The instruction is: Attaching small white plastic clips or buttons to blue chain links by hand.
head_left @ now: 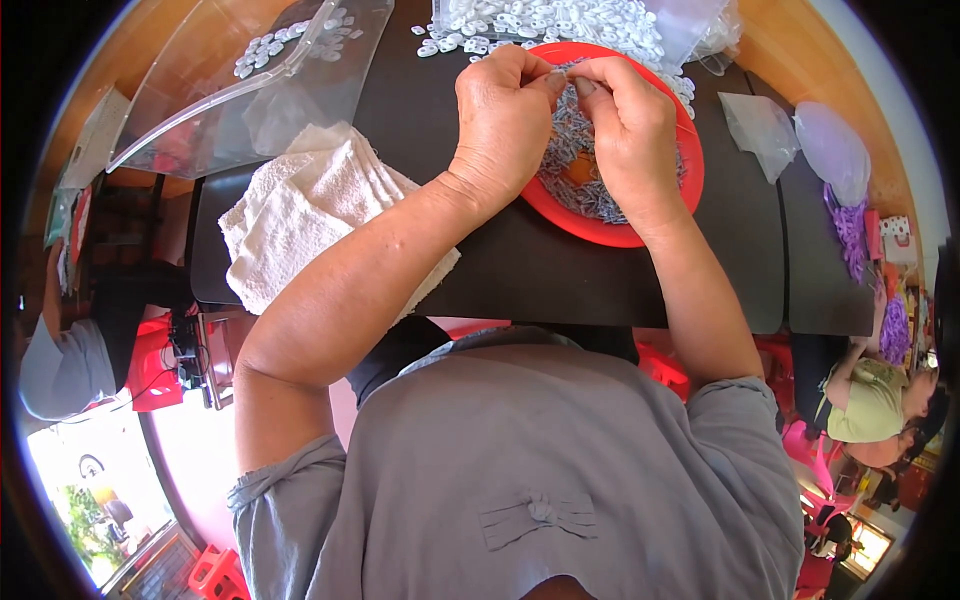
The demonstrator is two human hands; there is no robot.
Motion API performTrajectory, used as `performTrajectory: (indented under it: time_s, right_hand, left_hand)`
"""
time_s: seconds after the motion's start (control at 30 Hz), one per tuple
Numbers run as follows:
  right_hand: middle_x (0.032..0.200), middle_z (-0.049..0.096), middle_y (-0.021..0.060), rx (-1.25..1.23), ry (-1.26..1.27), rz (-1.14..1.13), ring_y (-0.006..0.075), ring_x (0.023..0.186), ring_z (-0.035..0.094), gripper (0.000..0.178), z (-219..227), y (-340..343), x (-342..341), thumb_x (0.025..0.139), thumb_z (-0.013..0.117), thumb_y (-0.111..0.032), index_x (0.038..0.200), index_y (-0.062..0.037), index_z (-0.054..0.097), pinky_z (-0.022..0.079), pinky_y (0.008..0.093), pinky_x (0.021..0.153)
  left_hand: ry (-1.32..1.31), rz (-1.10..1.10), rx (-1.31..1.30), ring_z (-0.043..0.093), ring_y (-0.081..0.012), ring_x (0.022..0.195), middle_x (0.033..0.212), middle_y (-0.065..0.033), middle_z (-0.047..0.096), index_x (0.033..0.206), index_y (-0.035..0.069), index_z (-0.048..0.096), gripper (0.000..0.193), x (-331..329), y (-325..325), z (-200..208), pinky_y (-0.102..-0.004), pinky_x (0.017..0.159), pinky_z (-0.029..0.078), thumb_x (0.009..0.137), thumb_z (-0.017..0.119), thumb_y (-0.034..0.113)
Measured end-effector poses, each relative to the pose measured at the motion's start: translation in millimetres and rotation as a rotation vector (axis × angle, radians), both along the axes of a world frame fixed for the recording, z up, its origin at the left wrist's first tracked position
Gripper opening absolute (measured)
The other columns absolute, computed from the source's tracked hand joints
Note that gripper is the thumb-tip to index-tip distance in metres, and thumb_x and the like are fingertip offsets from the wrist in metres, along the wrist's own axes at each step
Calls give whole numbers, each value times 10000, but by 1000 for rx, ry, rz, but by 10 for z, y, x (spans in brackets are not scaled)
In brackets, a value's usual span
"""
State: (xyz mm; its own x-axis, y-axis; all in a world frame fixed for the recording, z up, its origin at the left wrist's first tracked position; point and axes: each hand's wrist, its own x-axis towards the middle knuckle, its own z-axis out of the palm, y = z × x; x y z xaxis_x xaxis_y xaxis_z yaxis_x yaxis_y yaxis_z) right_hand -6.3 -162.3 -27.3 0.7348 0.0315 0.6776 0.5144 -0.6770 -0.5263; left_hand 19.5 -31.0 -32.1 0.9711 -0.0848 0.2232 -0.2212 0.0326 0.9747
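Over a red plate (622, 236) at the far middle of the table, both my hands meet at the fingertips. My left hand (508, 118) is closed in a pinch. Facing it, my right hand (636, 128) pinches too, thumb and forefinger almost touching the left ones. Whatever sits between the fingertips is tiny and mostly hidden. Many small grey-blue pieces (603, 208) fill the plate, with an orange patch of its bottom showing among them. Beyond the plate lies a heap of small white plastic pieces (560, 20), oval with holes.
A stack of white cloths (300, 215) rests at the table's near left edge, beside a clear plastic bin (225, 130) with white pieces in it. Clear bags (762, 130) lie at right, near a purple bundle (848, 235). Another person (870, 400) sits at far right.
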Motion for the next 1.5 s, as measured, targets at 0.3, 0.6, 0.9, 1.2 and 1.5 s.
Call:
performTrajectory:
  time_s: [0.3, 0.6, 0.9, 1.2, 1.5]
  right_hand:
    - [803, 664, 130, -115, -35, -56, 219, 718, 645, 87, -26, -28, 26, 864, 563, 56, 935, 15, 593, 501, 315, 645]
    - [793, 653, 174, -111, -21, -99, 322, 723, 646, 104, -31, 64, -14, 822, 567, 62, 910, 9, 587, 502, 374, 634]
    - [811, 656, 164, -153, -86, -128, 303, 736, 650, 109, -66, 70, -7, 821, 557, 67, 908, 11, 592, 501, 357, 648]
    - [793, 653, 129, -18, -31, -21, 330, 708, 635, 103, -14, -76, 55, 803, 608, 10, 882, -55, 613, 482, 412, 603]
    - [765, 651, 85, -72, 29, -9, 148, 696, 612, 67, 60, -108, 22, 849, 598, 44, 908, 15, 608, 480, 281, 633]
  left_hand:
    - [49, -22, 45, 511, -74, 518, 654, -20, 576, 844, -18, 624, 123, -14, -18, -2, -219, 414, 391, 888, 643, 96]
    - [127, 19, -52, 516, -110, 540, 596, -71, 587, 769, -52, 617, 114, -29, -67, -55, -302, 498, 439, 828, 653, 40]
    - [124, -26, -116, 510, -91, 543, 659, -38, 587, 797, -42, 622, 113, -52, -67, -25, -245, 458, 410, 860, 647, 47]
    - [320, -123, -197, 538, -131, 517, 678, -53, 592, 850, -19, 629, 101, -31, 2, 82, -257, 406, 395, 877, 637, 78]
    - [270, -222, -128, 526, -122, 514, 671, -47, 584, 847, -16, 629, 110, 33, 73, 147, -250, 415, 395, 870, 651, 89]
